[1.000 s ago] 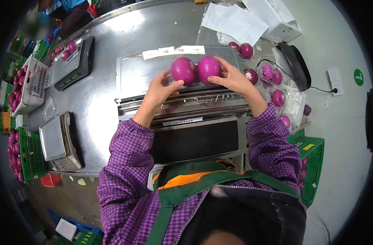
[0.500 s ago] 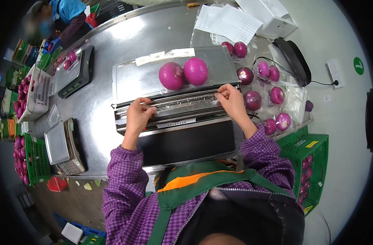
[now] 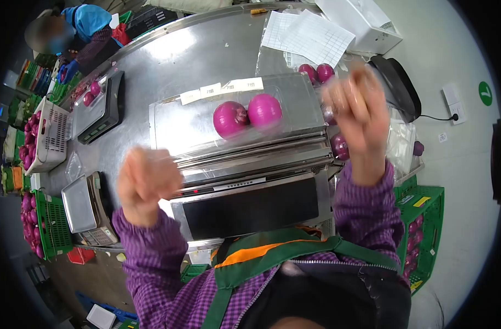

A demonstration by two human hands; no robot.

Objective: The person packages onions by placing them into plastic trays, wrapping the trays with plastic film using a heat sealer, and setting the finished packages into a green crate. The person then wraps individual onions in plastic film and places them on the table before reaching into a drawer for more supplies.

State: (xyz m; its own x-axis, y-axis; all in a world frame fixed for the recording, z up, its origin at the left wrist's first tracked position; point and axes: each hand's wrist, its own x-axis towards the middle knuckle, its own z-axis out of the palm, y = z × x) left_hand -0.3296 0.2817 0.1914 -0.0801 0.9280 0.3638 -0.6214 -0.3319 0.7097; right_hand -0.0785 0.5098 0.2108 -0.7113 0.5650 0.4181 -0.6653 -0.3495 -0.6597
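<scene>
Two purple onions, the left one (image 3: 230, 119) and the right one (image 3: 265, 111), sit side by side on the flat top of a metal wrapping machine (image 3: 176, 120). My left hand (image 3: 147, 181), blurred, is raised with curled fingers at the left end of the machine's rollers. Farther right and higher, my right hand (image 3: 360, 107) is also blurred and closed, in front of other onions. What either hand grips is too smeared to make out. Between them and nearer my body lies the machine's black plate (image 3: 250, 208).
Two scales (image 3: 79, 203) (image 3: 99, 109) stand left, near crates of onions (image 3: 53, 137) (image 3: 56, 222). Wrapped onions (image 3: 341, 147), papers (image 3: 310, 38), a white box (image 3: 371, 27) and a black device (image 3: 395, 88) are right. A co-worker (image 3: 89, 27) is at the upper left.
Both hands have lifted off the machine's rollers and moved apart, my left hand leftward and my right hand up and rightward. Their fingers are now curled in. The two onions remain on the top.
</scene>
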